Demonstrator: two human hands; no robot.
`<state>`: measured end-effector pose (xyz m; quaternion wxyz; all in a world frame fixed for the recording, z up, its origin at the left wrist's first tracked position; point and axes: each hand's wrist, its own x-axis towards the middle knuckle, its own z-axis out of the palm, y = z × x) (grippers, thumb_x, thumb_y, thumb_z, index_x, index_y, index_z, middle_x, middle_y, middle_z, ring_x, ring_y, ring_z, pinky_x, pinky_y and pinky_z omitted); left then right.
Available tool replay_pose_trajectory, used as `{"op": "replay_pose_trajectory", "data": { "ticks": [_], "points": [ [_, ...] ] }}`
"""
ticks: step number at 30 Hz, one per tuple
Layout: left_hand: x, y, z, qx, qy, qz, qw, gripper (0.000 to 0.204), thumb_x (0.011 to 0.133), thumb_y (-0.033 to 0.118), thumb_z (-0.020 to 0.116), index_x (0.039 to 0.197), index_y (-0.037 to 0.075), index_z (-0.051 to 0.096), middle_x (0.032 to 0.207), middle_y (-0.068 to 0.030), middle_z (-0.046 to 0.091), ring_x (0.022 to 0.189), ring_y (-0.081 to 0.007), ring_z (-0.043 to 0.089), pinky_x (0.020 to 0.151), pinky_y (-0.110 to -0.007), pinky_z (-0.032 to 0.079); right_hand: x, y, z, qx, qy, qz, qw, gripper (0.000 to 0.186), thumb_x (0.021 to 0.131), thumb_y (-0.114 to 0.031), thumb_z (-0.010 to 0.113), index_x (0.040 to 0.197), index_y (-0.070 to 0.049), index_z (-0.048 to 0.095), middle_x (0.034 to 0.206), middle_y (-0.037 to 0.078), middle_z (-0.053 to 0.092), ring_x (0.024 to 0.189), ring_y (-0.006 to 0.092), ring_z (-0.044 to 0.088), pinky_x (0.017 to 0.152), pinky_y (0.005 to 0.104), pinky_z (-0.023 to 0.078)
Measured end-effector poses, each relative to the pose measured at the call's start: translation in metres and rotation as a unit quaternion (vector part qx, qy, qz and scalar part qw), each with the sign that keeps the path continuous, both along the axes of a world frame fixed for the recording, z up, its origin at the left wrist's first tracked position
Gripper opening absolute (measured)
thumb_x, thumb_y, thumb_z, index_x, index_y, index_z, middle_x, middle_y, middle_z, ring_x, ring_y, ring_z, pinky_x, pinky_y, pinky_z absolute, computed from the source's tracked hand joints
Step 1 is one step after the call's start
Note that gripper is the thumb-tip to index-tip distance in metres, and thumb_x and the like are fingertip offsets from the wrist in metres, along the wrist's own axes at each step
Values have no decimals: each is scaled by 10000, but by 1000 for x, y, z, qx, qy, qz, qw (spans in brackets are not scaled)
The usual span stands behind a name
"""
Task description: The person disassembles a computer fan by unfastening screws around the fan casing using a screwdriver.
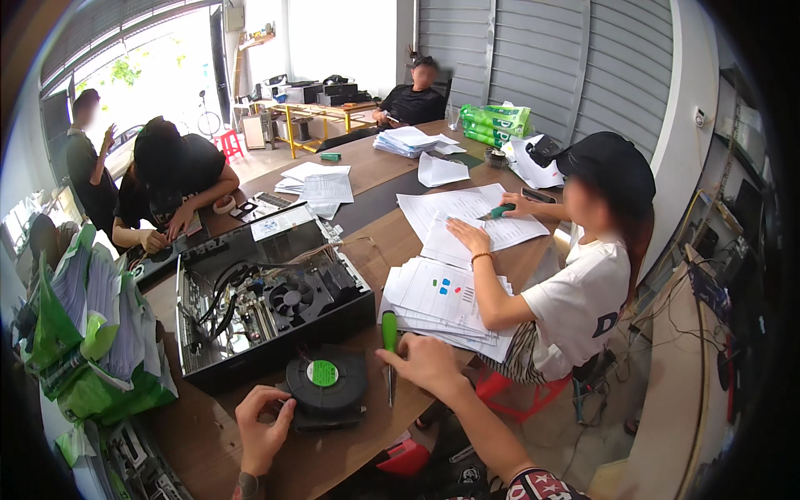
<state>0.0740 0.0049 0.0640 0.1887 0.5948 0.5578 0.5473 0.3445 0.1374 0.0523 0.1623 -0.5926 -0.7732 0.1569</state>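
Observation:
A black blower fan [337, 390] with a round green label lies on the wooden table in front of me. At its left side is my left hand [265, 423], thumb and index finger brought together in a pinch. Whatever is between those fingertips is too small to make out. Right of the fan, a screwdriver [389, 332] with a green handle points its metal shaft toward me. My right hand [427, 365] is over it, thumb stretched across its neck and fingers apart. Behind the fan stands an opened black computer case [275, 308], its cables and inner cooling fan exposed.
Paper stacks [437, 296] lie right of the case. There a person in a white shirt [575, 275] holds a green-handled tool over sheets. Green bags of papers [100, 333] stand at left. Another person [171, 179] bends over the table's far left; one sits at the far end.

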Motion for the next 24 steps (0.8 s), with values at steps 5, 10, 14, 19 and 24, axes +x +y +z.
{"op": "replay_pose_trajectory", "data": {
  "ticks": [5, 10, 14, 19, 24],
  "points": [
    [-8, 0, 0, 22, 14, 1, 1000, 74, 822, -23, 713, 884, -28, 673, 854, -78, 641, 668, -109, 631, 568, -211, 485, 61, -67, -8, 69, 204, -7, 977, 237, 848, -280, 758, 805, -54, 704, 646, 104, 658, 584, 234, 659, 560, 333, 517],
    [-3, 3, -2, 29, -1, -7, 1000, 72, 817, -24, 715, 872, -23, 670, 844, -76, 646, 657, -110, 634, 547, -206, 478, 120, -125, -165, -183, 5, 159, 970, 323, 871, -401, 629, 1031, -141, 735, 975, 139, 725, 947, 343, 689, 835, 462, 541],
    [-9, 4, -10, 10, -3, 0, 1000, 80, 811, -9, 727, 867, -14, 670, 835, -75, 646, 657, -108, 629, 534, -209, 461, 85, -123, -222, -272, -111, 268, 918, 361, 874, -422, 627, 1054, -125, 725, 968, 170, 715, 925, 389, 676, 814, 479, 537],
    [-9, -2, -3, 9, 22, 9, 1000, 97, 794, 1, 744, 864, -3, 677, 828, -77, 654, 667, -114, 630, 536, -225, 469, 54, -113, -269, -388, -10, 449, 805, 348, 858, -240, 630, 1108, -1, 676, 990, 221, 708, 936, 367, 684, 832, 455, 531],
    [-5, 0, 1, -4, 35, 17, 999, 115, 775, -9, 751, 871, 6, 689, 831, -90, 661, 666, -138, 639, 544, -236, 486, 76, -100, -229, -468, 28, 461, 753, 379, 836, -173, 626, 1150, 39, 650, 1064, 220, 698, 998, 332, 667, 883, 416, 513]
  ]
}}
